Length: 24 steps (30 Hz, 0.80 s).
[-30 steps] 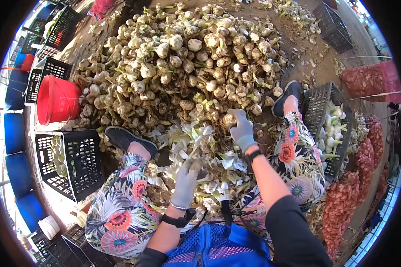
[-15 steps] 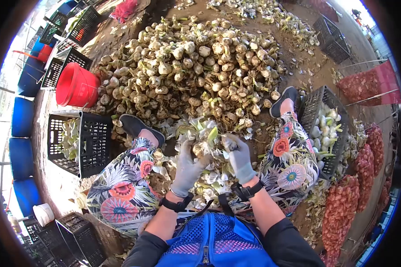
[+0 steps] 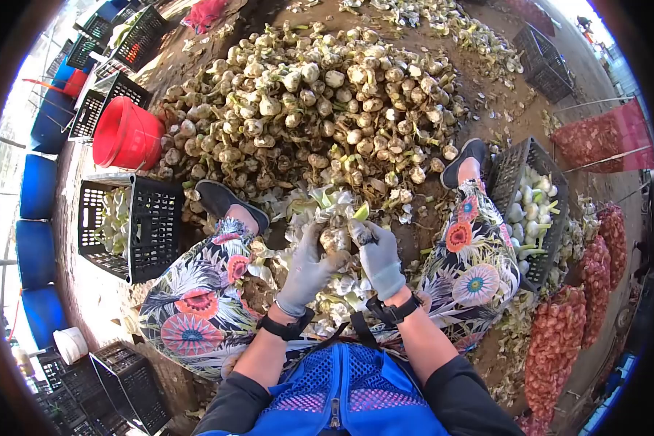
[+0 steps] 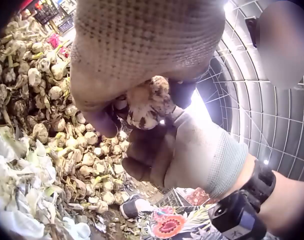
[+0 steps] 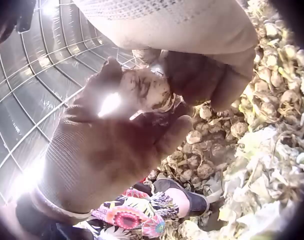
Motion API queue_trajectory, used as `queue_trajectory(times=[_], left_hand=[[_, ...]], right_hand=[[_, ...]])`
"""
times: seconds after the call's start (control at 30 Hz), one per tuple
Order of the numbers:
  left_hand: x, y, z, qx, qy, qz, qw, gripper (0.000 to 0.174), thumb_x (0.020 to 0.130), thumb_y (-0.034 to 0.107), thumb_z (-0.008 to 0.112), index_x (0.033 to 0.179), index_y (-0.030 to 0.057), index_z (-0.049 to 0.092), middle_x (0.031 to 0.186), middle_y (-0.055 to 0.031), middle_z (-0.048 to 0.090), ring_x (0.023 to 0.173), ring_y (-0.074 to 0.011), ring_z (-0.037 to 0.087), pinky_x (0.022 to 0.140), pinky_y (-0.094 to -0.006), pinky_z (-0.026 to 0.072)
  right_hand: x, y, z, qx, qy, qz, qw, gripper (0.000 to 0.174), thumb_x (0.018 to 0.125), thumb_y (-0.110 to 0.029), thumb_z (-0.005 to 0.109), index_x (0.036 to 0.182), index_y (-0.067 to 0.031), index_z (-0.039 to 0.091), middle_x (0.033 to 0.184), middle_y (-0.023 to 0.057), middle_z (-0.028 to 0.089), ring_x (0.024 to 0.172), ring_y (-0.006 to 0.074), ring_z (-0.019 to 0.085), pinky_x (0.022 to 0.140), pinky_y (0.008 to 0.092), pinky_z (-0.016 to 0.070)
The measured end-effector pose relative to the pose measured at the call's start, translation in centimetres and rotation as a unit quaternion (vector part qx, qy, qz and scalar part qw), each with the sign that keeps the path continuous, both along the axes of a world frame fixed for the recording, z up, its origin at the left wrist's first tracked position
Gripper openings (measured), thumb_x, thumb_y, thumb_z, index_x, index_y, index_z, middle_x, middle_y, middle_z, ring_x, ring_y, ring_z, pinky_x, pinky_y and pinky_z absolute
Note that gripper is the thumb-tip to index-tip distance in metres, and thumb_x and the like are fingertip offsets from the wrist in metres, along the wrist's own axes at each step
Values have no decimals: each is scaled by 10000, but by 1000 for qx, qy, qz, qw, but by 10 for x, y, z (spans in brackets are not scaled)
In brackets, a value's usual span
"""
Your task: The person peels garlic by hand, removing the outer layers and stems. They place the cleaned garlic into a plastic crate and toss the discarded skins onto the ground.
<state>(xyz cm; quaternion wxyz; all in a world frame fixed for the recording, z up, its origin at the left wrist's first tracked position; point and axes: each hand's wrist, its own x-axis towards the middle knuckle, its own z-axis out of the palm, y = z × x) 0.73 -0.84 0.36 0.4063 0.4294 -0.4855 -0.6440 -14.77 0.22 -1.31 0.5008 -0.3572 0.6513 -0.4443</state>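
A soil-stained garlic bulb (image 3: 335, 240) is between the two gloved hands, above a heap of peeled leaves. The left hand (image 3: 307, 274) grips it, with fingers and thumb around its side in the right wrist view, where the bulb (image 5: 148, 90) shows its pale skin. The right hand (image 3: 379, 260) is at the bulb's other side, its fingers curled against it. In the left wrist view the bulb (image 4: 148, 104) shows between both gloves, the right hand (image 4: 192, 155) below and beside it. Part of the bulb is hidden by fingers.
A large garlic pile (image 3: 327, 102) lies in front. The black crate (image 3: 156, 225) at left and the crate (image 3: 507, 174) at right, holding cleaned bulbs (image 3: 536, 211), flank the legs. A red bucket (image 3: 139, 134) and red net bags (image 3: 556, 341) stand farther out.
The right hand came back from the pile to the left hand, which now holds a bulb. Since half a second ago both hands have drawn slightly closer together, and the view has shifted.
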Motion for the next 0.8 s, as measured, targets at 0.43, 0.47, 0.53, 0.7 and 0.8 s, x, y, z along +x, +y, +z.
queue_trajectory(times=[0.43, 0.47, 0.53, 0.7, 0.8], left_hand=[[20, 7, -22, 120, 76, 10, 990, 654, 1010, 441, 556, 1457, -1, 374, 1161, -97, 617, 1037, -209, 631, 930, -351, 521], [20, 7, -20, 131, 141, 9, 981, 613, 1017, 476, 518, 1401, 8, 427, 1067, -90, 626, 948, -206, 637, 865, -346, 529], [27, -4, -16, 95, 64, -68, 991, 617, 1005, 593, 441, 1220, 27, 558, 915, -104, 647, 767, -203, 635, 737, -327, 522], [32, 1, -9, 206, 154, -86, 962, 736, 942, 707, 459, 1150, 18, 613, 878, -92, 676, 773, -147, 628, 740, -285, 508], [22, 9, -2, 182, 137, -207, 951, 747, 923, 691, 520, 1290, 41, 545, 1008, -86, 668, 846, -162, 635, 761, -321, 518]], right_hand=[[-9, -4, 13, 18, -345, 14, 938, 220, 881, -46, 720, 1095, 4, 697, 966, 44, 719, 850, 85, 656, 738, 230, 527], [-10, -3, 14, 15, -319, 36, 947, 218, 881, -32, 715, 1096, 5, 700, 961, 48, 724, 845, 85, 657, 736, 232, 528], [-14, -2, 16, -32, -237, 83, 967, 246, 848, 18, 710, 1090, -22, 721, 938, 45, 738, 836, 86, 664, 721, 225, 520], [-18, -6, 13, -125, -31, 177, 976, 340, 750, 105, 643, 1062, -9, 717, 974, 55, 727, 934, 152, 679, 827, 272, 523], [-15, -17, 9, -366, 138, 186, 901, 241, 807, -31, 662, 1043, -52, 708, 981, 59, 705, 904, 153, 659, 747, 274, 516]])
